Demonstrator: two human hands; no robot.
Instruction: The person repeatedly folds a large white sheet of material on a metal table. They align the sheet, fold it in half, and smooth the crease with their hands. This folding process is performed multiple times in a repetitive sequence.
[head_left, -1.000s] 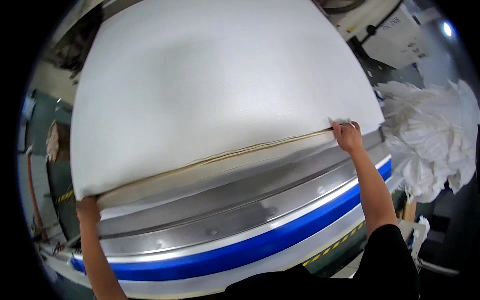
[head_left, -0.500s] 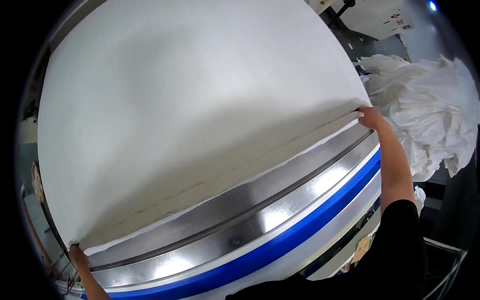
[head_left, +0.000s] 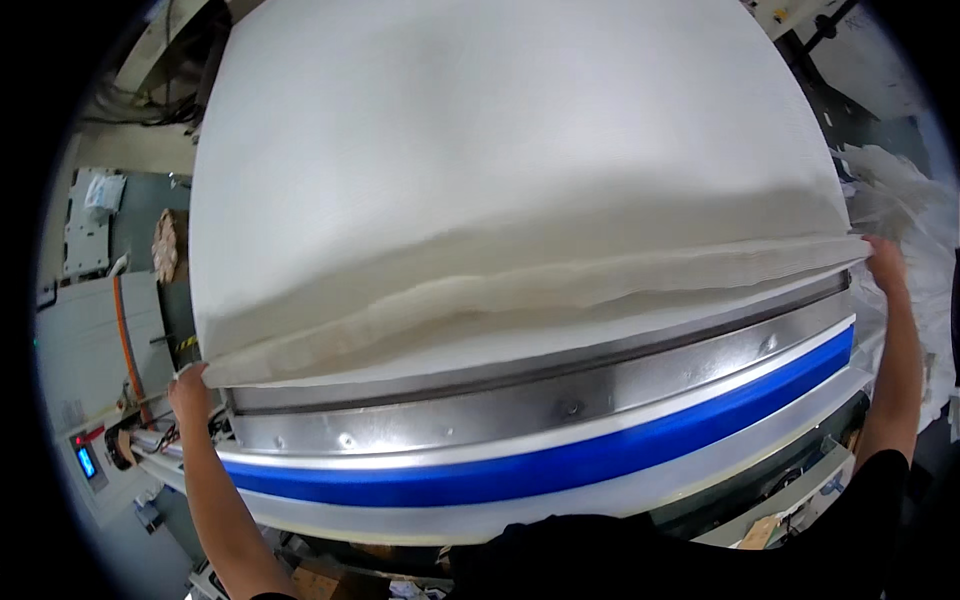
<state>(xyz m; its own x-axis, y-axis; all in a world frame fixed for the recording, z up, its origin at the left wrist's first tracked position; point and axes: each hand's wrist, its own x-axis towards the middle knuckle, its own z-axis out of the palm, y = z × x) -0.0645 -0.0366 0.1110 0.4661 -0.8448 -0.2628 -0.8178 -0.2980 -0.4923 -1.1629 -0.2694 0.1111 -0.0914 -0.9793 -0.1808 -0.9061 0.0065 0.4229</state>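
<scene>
A broad sheet of white fabric (head_left: 520,140) covers the large surface in front of me. Along its near side the edge is raised in a loose, sagging fold. My left hand (head_left: 190,388) grips the fold's left corner, fingers closed round the cloth. At the far right corner, my right hand (head_left: 884,262) pinches the same edge. Both arms are spread wide. Below the fold, a shiny metal strip (head_left: 500,418) runs across the machine's front, partly covered by the fabric.
A blue band (head_left: 560,468) lies along the machine's front edge, near my body. Heaped white cloth (head_left: 915,215) is beside my right arm. On the left stand a control box with a lit display (head_left: 86,462) and an orange hose (head_left: 126,335).
The near fabric edge, flat and taut before, is now lifted into a wavy fold. Both hands keep hold of its corners. The view has turned and shifted left.
</scene>
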